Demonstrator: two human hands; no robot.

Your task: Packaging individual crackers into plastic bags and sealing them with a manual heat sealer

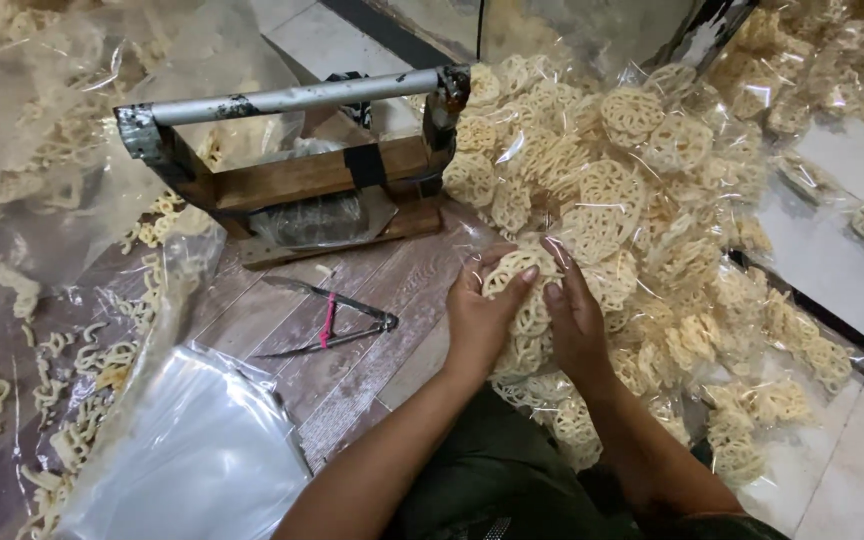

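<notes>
Both my hands hold one small clear bag of pale lattice-shaped crackers (pixel 524 300) in front of me. My left hand (pixel 480 312) grips its left side, thumb lying over the top cracker. My right hand (pixel 574 325) presses its right side with the fingers pointing up. The bag rests against a big heap of similar filled cracker bags (pixel 642 190) that spreads to the right.
A wood-and-metal bag sealer with a long grey bar (pixel 297 150) stands ahead on the floor. Metal tongs with a pink band (pixel 337 320) lie before it. A stack of empty clear bags (pixel 192 450) sits lower left, with loose cracker bits (pixel 62 400) scattered beside it.
</notes>
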